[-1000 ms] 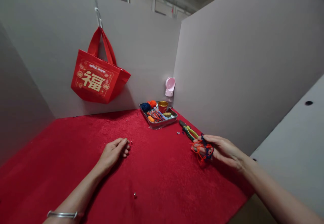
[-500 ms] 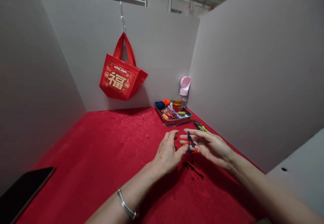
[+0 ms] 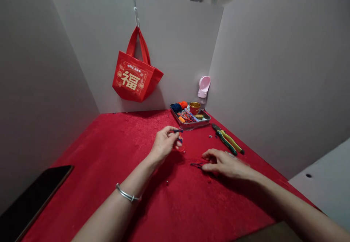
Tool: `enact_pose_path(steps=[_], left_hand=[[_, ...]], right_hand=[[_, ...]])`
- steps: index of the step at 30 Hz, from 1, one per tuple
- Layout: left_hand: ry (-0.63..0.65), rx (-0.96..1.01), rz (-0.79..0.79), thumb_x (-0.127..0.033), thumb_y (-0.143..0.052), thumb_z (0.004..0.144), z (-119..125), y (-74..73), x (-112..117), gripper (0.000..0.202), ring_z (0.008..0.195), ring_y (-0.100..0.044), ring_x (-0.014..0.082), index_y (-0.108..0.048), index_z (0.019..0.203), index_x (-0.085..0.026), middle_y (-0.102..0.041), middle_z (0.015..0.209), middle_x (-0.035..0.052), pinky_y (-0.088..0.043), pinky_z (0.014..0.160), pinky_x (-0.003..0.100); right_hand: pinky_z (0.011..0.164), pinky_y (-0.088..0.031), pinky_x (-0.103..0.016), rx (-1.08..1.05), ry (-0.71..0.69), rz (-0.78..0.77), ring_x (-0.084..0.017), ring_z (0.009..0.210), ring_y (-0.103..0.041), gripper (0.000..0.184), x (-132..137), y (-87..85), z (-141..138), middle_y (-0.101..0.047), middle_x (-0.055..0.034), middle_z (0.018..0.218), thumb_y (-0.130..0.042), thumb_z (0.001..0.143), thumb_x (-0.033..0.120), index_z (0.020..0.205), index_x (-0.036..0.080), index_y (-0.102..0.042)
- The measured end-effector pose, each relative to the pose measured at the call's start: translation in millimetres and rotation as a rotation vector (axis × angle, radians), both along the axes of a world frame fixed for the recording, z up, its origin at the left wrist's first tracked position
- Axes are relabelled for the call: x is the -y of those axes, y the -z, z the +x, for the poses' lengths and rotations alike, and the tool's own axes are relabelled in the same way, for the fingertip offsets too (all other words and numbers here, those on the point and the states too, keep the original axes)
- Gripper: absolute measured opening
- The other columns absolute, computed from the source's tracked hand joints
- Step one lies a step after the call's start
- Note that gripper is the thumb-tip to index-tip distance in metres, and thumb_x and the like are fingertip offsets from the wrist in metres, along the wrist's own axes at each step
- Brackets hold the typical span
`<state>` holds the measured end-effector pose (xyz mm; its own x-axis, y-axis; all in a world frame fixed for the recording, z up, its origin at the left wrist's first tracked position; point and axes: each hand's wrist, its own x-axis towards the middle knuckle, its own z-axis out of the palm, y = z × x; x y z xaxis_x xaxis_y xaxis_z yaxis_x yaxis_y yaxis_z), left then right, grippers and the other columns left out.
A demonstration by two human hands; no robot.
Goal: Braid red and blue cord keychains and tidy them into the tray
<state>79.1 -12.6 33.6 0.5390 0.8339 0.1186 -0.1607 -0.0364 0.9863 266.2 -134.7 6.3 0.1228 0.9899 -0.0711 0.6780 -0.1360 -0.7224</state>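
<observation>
Item: left hand [image 3: 164, 143], now parted from the right, fingertips pinched on a knotted blue-and-red cord [image 3: 177, 137] at twelve o'clock. Item: right hand [image 3: 225, 163], fingers half-curled over a dark cord end [image 3: 197, 165] on the red carpet [image 3: 109, 151]; I cannot tell whether it grips. Item: green-and-yellow pliers [image 3: 226, 139], two o'clock. Knot detail too small to read.

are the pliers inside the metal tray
No, the pliers with green and yellow handles lie on the red cloth, to the right of the metal tray.
</observation>
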Motion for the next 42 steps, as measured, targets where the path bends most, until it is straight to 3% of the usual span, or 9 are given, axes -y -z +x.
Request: enact_pose_path(steps=[5, 7, 13, 17, 23, 28, 31, 34, 42], left_hand=[[0.096, -0.117, -0.005, -0.011, -0.049, 0.075, -1, 0.6, 0, 0.009, 0.043, -0.052, 0.0071, -0.055, 0.082, -0.012, -0.058, 0.060, -0.0008, -0.039, 0.045, 0.020], [0.074, -0.167, 0.053, -0.007, -0.049, 0.073, -2, 0.1, -6, 0.010, 0.043, -0.050, 0.0065, -0.057, 0.077, -0.012, -0.056, 0.056, -0.0020, -0.039, 0.047, 0.020], [-0.008, -0.174, 0.062, -0.007, -0.050, 0.073, -8, -1.4, -16, 0.011, 0.047, -0.049, 0.0064, -0.059, 0.079, -0.011, -0.057, 0.061, -0.0003, -0.039, 0.049, 0.020], [0.178, -0.018, -0.086, -0.030, -0.045, 0.084, 4, 1.0, 5, 0.026, 0.062, -0.057, 0.0112, -0.052, 0.103, -0.015, -0.058, 0.082, 0.0048, -0.047, 0.053, 0.025], [0.107, -0.015, -0.018, -0.033, -0.048, 0.081, 2, -2.5, 7, 0.021, 0.050, -0.050, 0.0077, -0.050, 0.088, -0.013, -0.053, 0.071, 0.0007, -0.044, 0.047, 0.023], [-0.030, -0.163, -0.009, -0.011, -0.042, 0.078, -23, -7.4, -23, 0.015, 0.043, -0.041, 0.0039, -0.056, 0.084, -0.012, -0.049, 0.061, -0.0023, -0.032, 0.042, 0.017], [-0.065, -0.259, 0.008, -0.014, -0.041, 0.078, -27, -0.1, -33, 0.016, 0.038, -0.033, 0.0038, -0.057, 0.082, -0.014, -0.041, 0.051, -0.0059, -0.024, 0.039, 0.017], [-0.065, -0.301, -0.009, -0.027, -0.045, 0.079, -22, 12.0, -34, 0.017, 0.037, -0.029, 0.0045, -0.056, 0.075, -0.014, -0.036, 0.047, -0.0073, -0.021, 0.038, 0.019], [-0.099, -0.210, -0.240, -0.050, -0.046, 0.077, -22, 34.8, -36, 0.037, 0.034, -0.027, 0.0032, -0.054, 0.073, -0.014, -0.033, 0.047, -0.0085, -0.015, 0.037, 0.018]], right_hand=[[0.058, -0.033, -0.026, 0.276, -0.176, 0.118, -0.013, 0.063, -0.046, 0.007, 1, 9.9, -9, -0.055, -0.0018, 0.071, -0.054, 0.076, 0.024, 0.072, 0.019, -0.055], [0.054, -0.029, -0.025, 0.248, -0.187, 0.092, -0.012, 0.056, -0.041, 0.016, -2, 5.2, -7, -0.051, 0.0000, 0.061, -0.048, 0.078, 0.021, 0.063, 0.019, -0.051], [0.049, -0.032, -0.024, -0.323, -0.033, 0.139, -0.009, 0.050, -0.039, 0.020, -21, -25.8, -7, -0.047, 0.0039, 0.058, -0.056, 0.075, 0.037, 0.071, 0.018, -0.053], [0.052, -0.037, -0.024, -0.496, 0.039, 0.212, -0.009, 0.052, -0.045, 0.020, -48, -39.8, -35, -0.054, 0.0028, 0.060, -0.062, 0.070, 0.036, 0.072, 0.016, -0.058], [0.060, -0.044, -0.029, -0.858, -0.176, 0.016, -0.014, 0.064, -0.056, 0.021, -68, -58.7, -57, -0.062, -0.0035, 0.073, -0.057, 0.065, 0.017, 0.084, 0.014, -0.064], [0.071, -0.043, -0.032, -0.349, -0.035, 0.176, -0.017, 0.079, -0.056, 0.022, -51, -40.2, -29, -0.063, -0.0054, 0.089, -0.061, 0.065, 0.020, 0.087, 0.018, -0.064], [0.061, -0.040, -0.027, 0.034, -0.199, 0.021, -0.015, 0.067, -0.052, 0.015, -36, -13.1, -17, -0.061, -0.0031, 0.075, -0.062, 0.069, 0.026, 0.081, 0.018, -0.061], [0.056, -0.034, -0.025, 0.286, -0.261, 0.057, -0.012, 0.059, -0.045, 0.015, -29, 2.4, -15, -0.055, -0.0020, 0.068, -0.051, 0.079, 0.028, 0.068, 0.018, -0.054], [0.058, -0.035, -0.025, 0.290, -0.246, 0.111, -0.014, 0.063, -0.050, 0.014, -72, 3.6, -29, -0.060, -0.0048, 0.074, -0.049, 0.081, 0.030, 0.078, 0.017, -0.054]])
